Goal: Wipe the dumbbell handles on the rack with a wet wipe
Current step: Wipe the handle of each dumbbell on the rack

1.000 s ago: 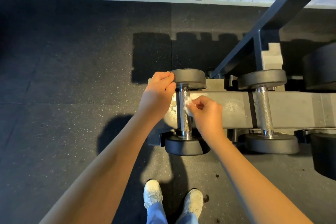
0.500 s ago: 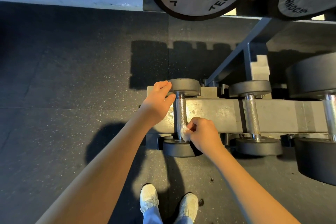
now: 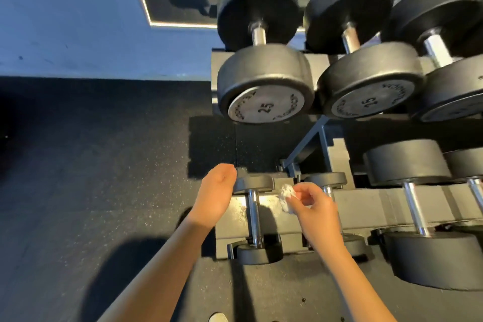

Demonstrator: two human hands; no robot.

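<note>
- My right hand [image 3: 313, 206] pinches the balled wet wipe [image 3: 287, 197], now lifted off the first handle [image 3: 253, 217] and hanging between it and the next handle [image 3: 328, 191].
- My left hand [image 3: 214, 196] has released that dumbbell's far head [image 3: 254, 181] and lies loose beside it.
- On the rack [image 3: 379, 206], I judge the first handle done and the next one due.

Light: hard, warm, striking from the right; the room around it dim.
Glare: a bright patch on the rack beam [image 3: 266, 202] beside the smallest dumbbell's handle [image 3: 253, 217]; the wet wipe [image 3: 286, 197] nearly blown white.
Shadows: the person's dark shape on the rubber floor [image 3: 78, 178], the rack's stepped outline thrown leftward.
Colour: wall [image 3: 65, 21] cool blue; a lit strip [image 3: 183, 24] glows thin.
Blur: upper-row dumbbells [image 3: 264, 81] smeared.
Distortion: wide-angle bowing towards the edges.
</note>
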